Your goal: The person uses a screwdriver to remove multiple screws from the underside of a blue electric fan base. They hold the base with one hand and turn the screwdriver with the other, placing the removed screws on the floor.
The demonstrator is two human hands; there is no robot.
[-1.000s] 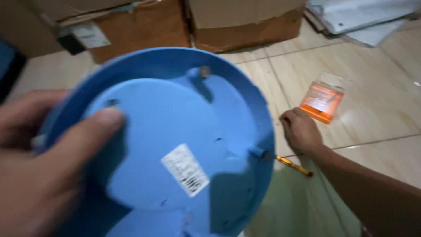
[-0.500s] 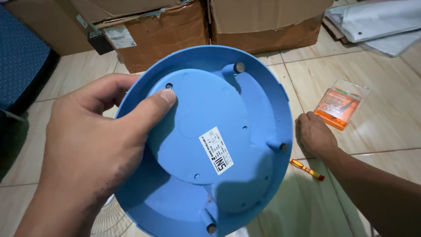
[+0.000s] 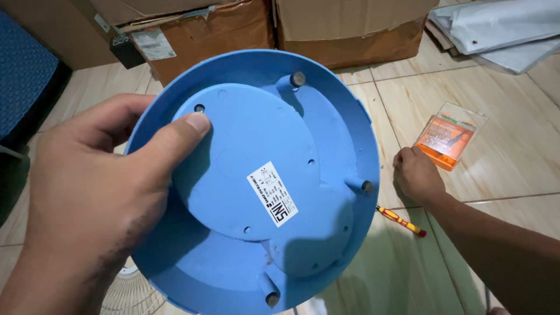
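1. Left hand (image 3: 87, 204) grips the blue round base (image 3: 256, 181) at its left rim; thumb (image 3: 175, 140) lies flat across the underside, tip just beside a small screw hole (image 3: 199, 108); the other fingers curl behind the rim, mostly hidden
2. Base is held up off the floor, underside facing the camera, tilted, filling the middle of the view
3. Underside shows a raised round plate with a white sticker label (image 3: 272, 193) near its centre
4. Three stubby feet stick out: top foot (image 3: 298, 79), right foot (image 3: 367, 186), bottom foot (image 3: 272, 299)
5. Right hand (image 3: 417, 175) is down on the tiled floor (image 3: 513, 169), right of the base, knuckles up, fingers curled under; cannot tell whether it holds anything, nothing visible in it
6. Yellow-and-red screwdriver (image 3: 400, 220) lies on the floor just below the right hand, near the wrist, apart from the fingers
7. Orange packet in a clear case (image 3: 449, 137) lies on the tiles just beyond the right hand, near the fingertips, not touching
8. Cardboard boxes (image 3: 350, 29) stand along the top edge behind the base
9. Grey-white plastic sheets (image 3: 501, 29) piled at top right
10. White wire fan grille (image 3: 131, 294) peeks out at bottom left under the base
11. Dark blue textured thing (image 3: 26, 76) at far left edge, kind unclear
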